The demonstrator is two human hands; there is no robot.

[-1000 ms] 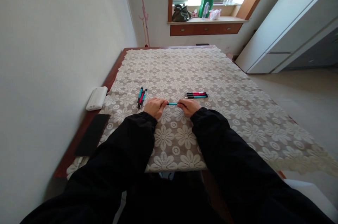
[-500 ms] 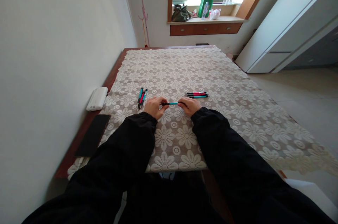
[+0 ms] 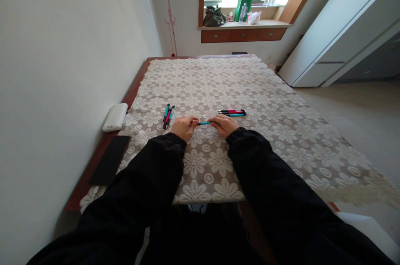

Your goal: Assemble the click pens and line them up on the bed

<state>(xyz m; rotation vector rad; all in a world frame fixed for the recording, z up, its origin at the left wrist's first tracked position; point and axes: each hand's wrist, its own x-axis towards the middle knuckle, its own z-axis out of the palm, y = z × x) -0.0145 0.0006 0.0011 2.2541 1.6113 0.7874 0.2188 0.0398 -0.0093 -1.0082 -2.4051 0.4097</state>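
A teal pen [image 3: 204,123] lies crosswise just above the lace tablecloth [image 3: 218,90], gripped at both ends. My left hand [image 3: 184,126] holds its left end and my right hand [image 3: 224,124] holds its right end. Only a short teal stretch shows between my fingers. A small bunch of pens [image 3: 168,115], teal, red and black, lies to the left of my left hand. Three more pens [image 3: 233,112] lie side by side just beyond my right hand.
A white power bank [image 3: 115,116] and a black phone [image 3: 110,159] rest on the bare wooden table edge at the left, by the wall. A window sill with bags [image 3: 237,11] is far behind. A white cabinet [image 3: 340,36] stands at the right.
Half a second ago the hands were a little further apart and a dark part of the pen showed at the left; now they have closed in and only teal shows.
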